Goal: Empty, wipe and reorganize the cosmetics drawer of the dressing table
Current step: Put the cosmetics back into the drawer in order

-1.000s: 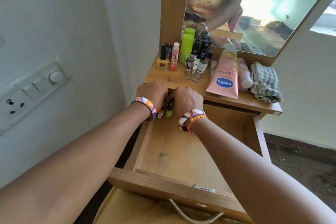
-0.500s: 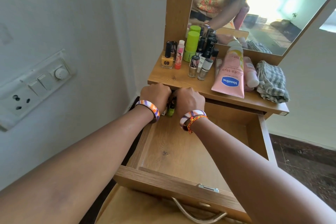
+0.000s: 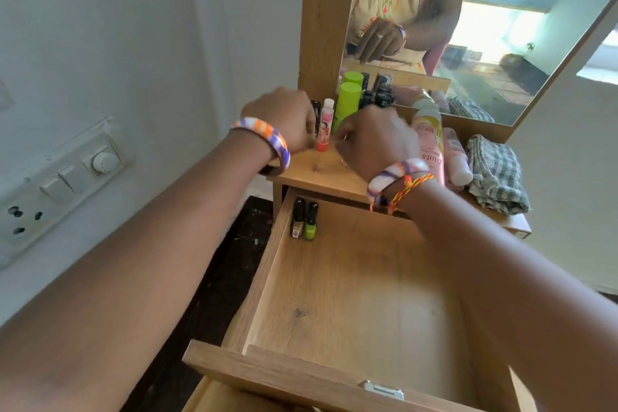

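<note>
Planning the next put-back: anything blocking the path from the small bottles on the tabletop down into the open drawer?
Nothing visible. The drawer is pulled out with a bare floor; only two nail polish bottles stand in its back left corner. Left hand and right hand are up at the tabletop bottles.

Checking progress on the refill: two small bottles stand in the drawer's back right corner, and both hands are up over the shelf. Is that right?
Not quite. The head view shows the two small bottles in the back left corner of the drawer. The left hand and right hand are over the shelf, as you said.
</note>
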Action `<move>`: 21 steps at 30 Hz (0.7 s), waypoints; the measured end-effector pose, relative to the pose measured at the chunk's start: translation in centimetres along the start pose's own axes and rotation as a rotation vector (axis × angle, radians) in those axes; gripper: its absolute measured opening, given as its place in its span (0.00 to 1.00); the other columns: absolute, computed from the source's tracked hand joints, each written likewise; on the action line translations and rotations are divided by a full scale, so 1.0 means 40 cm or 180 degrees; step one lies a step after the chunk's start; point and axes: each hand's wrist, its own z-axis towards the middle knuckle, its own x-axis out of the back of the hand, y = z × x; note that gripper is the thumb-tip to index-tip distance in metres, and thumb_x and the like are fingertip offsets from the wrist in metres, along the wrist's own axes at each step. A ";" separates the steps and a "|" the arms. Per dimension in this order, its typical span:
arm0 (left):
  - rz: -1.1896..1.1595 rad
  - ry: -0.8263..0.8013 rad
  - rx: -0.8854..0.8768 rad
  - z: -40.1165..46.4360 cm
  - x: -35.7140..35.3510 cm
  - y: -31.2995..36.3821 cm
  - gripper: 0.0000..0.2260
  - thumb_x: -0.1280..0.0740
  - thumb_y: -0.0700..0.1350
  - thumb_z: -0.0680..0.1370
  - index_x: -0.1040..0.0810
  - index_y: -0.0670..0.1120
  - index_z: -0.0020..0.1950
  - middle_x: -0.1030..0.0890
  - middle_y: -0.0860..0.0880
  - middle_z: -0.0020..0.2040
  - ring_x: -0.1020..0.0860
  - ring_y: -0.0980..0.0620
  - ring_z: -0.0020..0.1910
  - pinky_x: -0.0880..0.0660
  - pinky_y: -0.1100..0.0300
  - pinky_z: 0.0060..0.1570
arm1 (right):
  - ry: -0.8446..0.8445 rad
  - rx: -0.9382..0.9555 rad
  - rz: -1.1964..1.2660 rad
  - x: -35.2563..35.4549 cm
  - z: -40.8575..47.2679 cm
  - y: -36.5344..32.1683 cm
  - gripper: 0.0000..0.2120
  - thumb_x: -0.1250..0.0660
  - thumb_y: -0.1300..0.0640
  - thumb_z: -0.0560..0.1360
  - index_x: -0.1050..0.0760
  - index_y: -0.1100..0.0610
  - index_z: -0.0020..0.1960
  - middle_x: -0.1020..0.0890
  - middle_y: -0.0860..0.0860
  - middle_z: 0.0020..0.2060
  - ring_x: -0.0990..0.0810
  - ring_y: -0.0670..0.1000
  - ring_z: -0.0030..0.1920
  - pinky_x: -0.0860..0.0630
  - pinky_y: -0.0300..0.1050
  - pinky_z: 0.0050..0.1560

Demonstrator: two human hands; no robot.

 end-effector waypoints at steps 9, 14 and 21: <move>0.0014 0.0712 -0.0248 0.161 0.077 0.068 0.05 0.33 0.42 0.75 0.17 0.48 0.47 0.18 0.45 0.52 0.22 0.45 0.48 0.30 0.57 0.43 | 0.0073 -0.0177 0.0055 0.106 0.206 0.139 0.11 0.35 0.62 0.72 0.17 0.52 0.49 0.16 0.55 0.49 0.19 0.58 0.51 0.23 0.47 0.53; 0.0321 0.0340 -0.0634 0.256 0.037 0.131 0.10 0.34 0.39 0.75 0.18 0.42 0.54 0.18 0.41 0.52 0.20 0.41 0.50 0.26 0.56 0.46 | -0.0185 -0.0138 -0.0248 0.099 0.266 0.178 0.12 0.33 0.62 0.70 0.17 0.53 0.51 0.17 0.55 0.52 0.20 0.58 0.54 0.22 0.49 0.56; 0.0834 0.0240 -0.0635 0.330 -0.029 0.176 0.12 0.33 0.41 0.75 0.22 0.38 0.57 0.20 0.38 0.54 0.21 0.39 0.52 0.27 0.55 0.47 | -0.0385 -0.0056 -0.0422 0.041 0.310 0.211 0.19 0.28 0.51 0.68 0.20 0.54 0.57 0.17 0.55 0.51 0.19 0.57 0.50 0.23 0.45 0.48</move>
